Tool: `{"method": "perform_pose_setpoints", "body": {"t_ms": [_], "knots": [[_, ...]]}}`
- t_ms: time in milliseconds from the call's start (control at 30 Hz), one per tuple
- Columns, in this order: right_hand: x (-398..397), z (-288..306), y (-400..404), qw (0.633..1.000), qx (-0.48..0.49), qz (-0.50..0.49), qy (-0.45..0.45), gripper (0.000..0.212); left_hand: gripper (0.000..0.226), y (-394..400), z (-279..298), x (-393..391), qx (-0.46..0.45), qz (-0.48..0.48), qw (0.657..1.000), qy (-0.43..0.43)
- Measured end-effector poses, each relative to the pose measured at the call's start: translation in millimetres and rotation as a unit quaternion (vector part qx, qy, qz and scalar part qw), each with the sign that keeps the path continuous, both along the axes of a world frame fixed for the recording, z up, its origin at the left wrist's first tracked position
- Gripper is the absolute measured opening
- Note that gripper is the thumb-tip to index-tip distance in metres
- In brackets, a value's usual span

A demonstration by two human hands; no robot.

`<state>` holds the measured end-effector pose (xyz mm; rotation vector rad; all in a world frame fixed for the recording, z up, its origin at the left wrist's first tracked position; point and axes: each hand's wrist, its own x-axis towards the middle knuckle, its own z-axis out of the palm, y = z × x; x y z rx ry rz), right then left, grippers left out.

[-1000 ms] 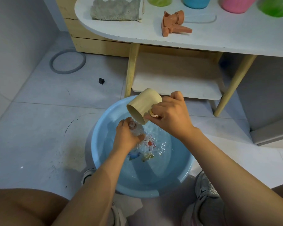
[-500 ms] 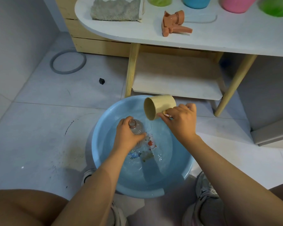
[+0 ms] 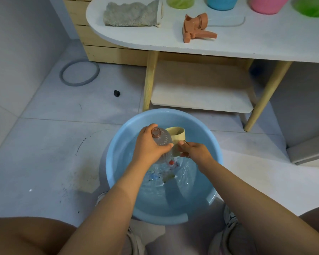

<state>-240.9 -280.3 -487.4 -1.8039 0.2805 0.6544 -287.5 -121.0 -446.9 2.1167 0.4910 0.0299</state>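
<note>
A light blue basin [image 3: 118,144] with water in it stands on the floor between my knees. My left hand [image 3: 149,144] grips a clear plastic bottle [image 3: 163,140] by its shoulder, its open neck pointing up and away from me, its lower part in the water. My right hand [image 3: 193,150] holds a beige cup [image 3: 176,137] by its handle, upright and low in the basin, right beside the bottle. The bottle's coloured label shows blurred under the rippling water.
A white table [image 3: 228,45] on wooden legs stands beyond the basin, bearing a grey cloth [image 3: 131,13], an orange spray head [image 3: 195,27] and several coloured cups at the back. A lower shelf [image 3: 201,100], a grey ring [image 3: 79,73] and a small black piece [image 3: 116,93] lie further out.
My right hand stopped pouring from the tipped cup into the bottle's neck and lowered the cup upright into the basin. My left hand tilted the bottle a little.
</note>
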Motion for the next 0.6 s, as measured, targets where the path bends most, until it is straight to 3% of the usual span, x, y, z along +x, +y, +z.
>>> {"method": "perform_pose_setpoints", "body": {"t_ms": [233,333,467,600], "knots": [[-5.5,-3.7,7.9,0.992,0.093,-0.015,0.081,0.022,0.080,-0.2,13.0,1.6,-0.016,-0.026,1.000,-0.002],[-3.3,2.0,6.7,0.984,0.149,-0.031,0.098,0.019,0.093,5.4,16.8,3.8,-0.037,-0.044,0.998,0.017],[-3.2,6.9,7.3,0.982,0.156,-0.019,0.102,0.018,0.115,14.7,18.8,8.7,-0.017,-0.112,0.991,0.073],[-4.6,3.3,7.4,0.980,0.166,-0.025,0.108,0.021,0.110,11.0,13.4,5.9,0.020,-0.117,0.992,0.042]]}}
